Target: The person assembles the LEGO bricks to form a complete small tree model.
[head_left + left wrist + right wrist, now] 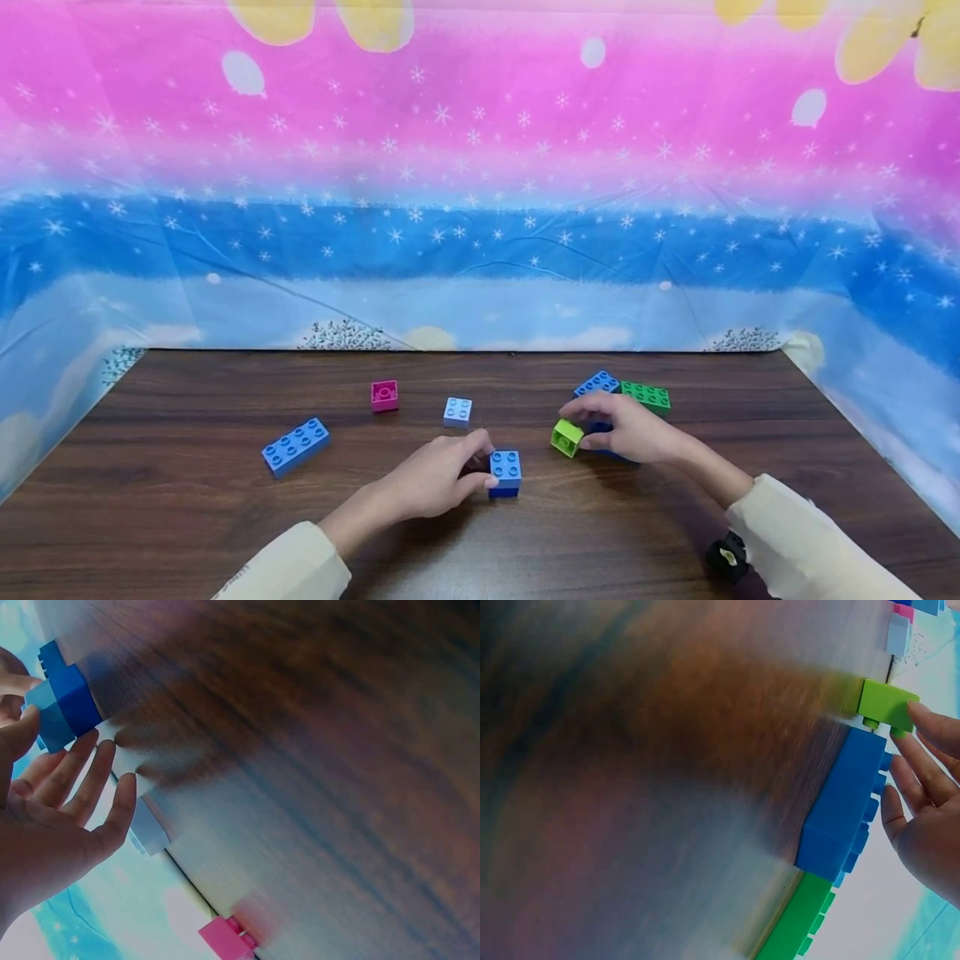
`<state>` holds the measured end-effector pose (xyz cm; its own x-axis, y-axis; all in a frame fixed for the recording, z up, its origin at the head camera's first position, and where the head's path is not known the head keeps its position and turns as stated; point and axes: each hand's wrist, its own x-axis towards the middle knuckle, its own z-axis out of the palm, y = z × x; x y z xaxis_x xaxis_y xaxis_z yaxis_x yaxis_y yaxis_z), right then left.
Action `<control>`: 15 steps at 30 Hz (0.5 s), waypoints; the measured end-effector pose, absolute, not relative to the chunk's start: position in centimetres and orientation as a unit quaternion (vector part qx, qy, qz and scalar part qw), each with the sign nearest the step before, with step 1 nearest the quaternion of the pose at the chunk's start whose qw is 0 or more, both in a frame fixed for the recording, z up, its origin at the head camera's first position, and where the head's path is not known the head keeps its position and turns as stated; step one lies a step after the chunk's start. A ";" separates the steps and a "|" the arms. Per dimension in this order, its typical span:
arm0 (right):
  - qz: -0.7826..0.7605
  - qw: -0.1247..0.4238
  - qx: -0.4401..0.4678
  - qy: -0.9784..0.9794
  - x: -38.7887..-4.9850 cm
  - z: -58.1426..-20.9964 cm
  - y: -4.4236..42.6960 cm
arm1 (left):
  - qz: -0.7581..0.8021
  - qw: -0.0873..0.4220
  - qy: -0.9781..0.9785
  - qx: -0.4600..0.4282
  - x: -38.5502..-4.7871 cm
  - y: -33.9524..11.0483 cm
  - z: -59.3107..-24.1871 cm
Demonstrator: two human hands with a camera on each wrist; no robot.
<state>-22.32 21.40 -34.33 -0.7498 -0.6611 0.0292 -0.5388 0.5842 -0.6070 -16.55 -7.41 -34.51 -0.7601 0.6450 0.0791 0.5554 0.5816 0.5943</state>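
My left hand (435, 475) pinches a small two-brick stack at the table's front middle, a light blue brick (506, 468) on top of a dark blue brick (503, 492). In the left wrist view the thumb lies against the light blue brick (49, 712) while the other fingers spread beyond it. My right hand (633, 425) has thumb and index finger at a lime green brick (567, 437), tipped on its side with its hollow underside facing me. Beneath that hand a long blue brick (844, 806) is partly hidden in the head view.
Behind the right hand lie a blue brick (597, 383) and a green brick (647, 397). To the left are a pale blue brick (457, 412), an upturned magenta brick (384, 396) and a long blue brick (296, 447). A printed cloth (480, 250) encloses the wooden table (187, 517).
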 end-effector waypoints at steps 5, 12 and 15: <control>-0.297 0.089 -0.349 0.884 -22.3 -34.4 21.1 | 0.308 0.073 0.886 0.339 -16.6 -7.4 -34.5; -0.292 0.092 -0.348 0.886 -22.4 -34.6 20.8 | 0.306 0.071 0.887 0.337 -16.7 -7.5 -34.6; -0.286 0.091 -0.346 0.889 -22.4 -34.6 20.8 | 0.309 0.074 0.886 0.337 -16.7 -7.5 -34.6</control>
<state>-22.41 20.80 -34.65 -0.7437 -0.6675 0.0368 -0.5639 0.5969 -0.5707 -16.66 -7.47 -34.61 -0.7620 0.6429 0.0777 0.5519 0.5821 0.5971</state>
